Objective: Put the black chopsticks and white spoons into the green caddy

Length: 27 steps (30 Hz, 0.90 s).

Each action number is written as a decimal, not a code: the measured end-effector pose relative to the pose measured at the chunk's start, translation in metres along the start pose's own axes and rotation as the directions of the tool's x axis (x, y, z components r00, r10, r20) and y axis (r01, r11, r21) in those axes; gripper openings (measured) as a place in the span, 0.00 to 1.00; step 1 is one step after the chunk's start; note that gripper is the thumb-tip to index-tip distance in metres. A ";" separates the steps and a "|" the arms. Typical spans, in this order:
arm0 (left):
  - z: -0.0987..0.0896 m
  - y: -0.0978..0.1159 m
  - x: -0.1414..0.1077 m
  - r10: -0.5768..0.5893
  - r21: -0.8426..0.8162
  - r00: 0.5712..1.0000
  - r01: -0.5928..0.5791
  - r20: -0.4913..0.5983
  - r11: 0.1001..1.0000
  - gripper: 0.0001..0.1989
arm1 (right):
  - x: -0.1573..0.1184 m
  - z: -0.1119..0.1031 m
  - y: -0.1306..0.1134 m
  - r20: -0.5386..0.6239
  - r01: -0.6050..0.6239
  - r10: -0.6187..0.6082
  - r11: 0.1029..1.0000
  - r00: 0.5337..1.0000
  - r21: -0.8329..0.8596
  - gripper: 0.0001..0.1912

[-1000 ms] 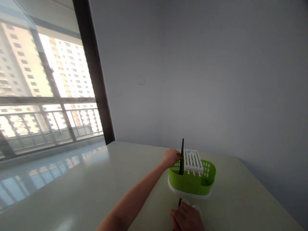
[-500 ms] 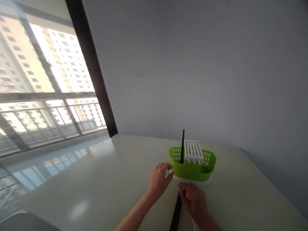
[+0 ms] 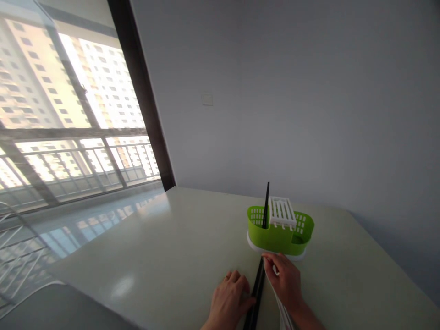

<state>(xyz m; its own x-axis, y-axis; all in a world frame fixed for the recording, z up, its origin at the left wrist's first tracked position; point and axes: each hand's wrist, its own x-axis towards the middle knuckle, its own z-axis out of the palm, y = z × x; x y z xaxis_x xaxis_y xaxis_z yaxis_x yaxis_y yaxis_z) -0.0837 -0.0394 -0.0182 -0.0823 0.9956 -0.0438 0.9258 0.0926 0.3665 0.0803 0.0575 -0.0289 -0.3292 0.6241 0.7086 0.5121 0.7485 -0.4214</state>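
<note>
Black chopsticks (image 3: 257,280) on the table (image 3: 189,238), before a green cutlery caddy (image 3: 270,239), are flanked by a loosely curled left hand (image 3: 229,295) and a pinched right hand (image 3: 285,278); neither grip can be confirmed. Ends are best aligned with light finger pressure.

From my post, I now have the left hand (image 3: 229,299) away from the green basket (image 3: 275,238) and lower, beside the black chopsticks (image 3: 255,316).
</note>
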 end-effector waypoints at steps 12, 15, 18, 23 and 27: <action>-0.016 -0.009 0.013 -0.187 0.301 0.979 0.202 -0.079 0.932 0.13 | -0.001 -0.001 -0.013 0.086 0.197 -0.193 0.979 0.977 -0.049 0.08; -0.012 -0.016 0.020 -0.198 0.365 0.971 0.235 -0.135 0.901 0.17 | -0.002 0.000 -0.015 0.105 0.212 -0.206 0.976 0.973 -0.054 0.09; -0.014 -0.022 0.024 -0.184 0.379 0.973 0.224 -0.141 0.898 0.17 | -0.003 0.001 -0.015 0.134 0.212 -0.203 0.976 0.970 -0.057 0.09; -0.036 -0.024 0.025 -0.213 0.270 0.973 0.230 -0.091 0.935 0.12 | -0.005 0.003 -0.019 0.192 0.194 -0.180 0.979 0.965 -0.055 0.08; -0.054 -0.012 0.022 -0.107 -0.021 0.983 0.105 -0.149 0.994 0.12 | -0.006 0.004 -0.026 0.224 0.188 -0.180 0.982 0.958 -0.014 0.05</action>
<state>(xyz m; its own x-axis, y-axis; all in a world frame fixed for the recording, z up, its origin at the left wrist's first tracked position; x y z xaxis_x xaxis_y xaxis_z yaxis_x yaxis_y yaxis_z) -0.1163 -0.0182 0.0262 -0.2351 0.9703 0.0563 0.9041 0.1970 0.3791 0.0653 0.0351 -0.0244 -0.5855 0.5130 0.6277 0.4517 0.8494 -0.2728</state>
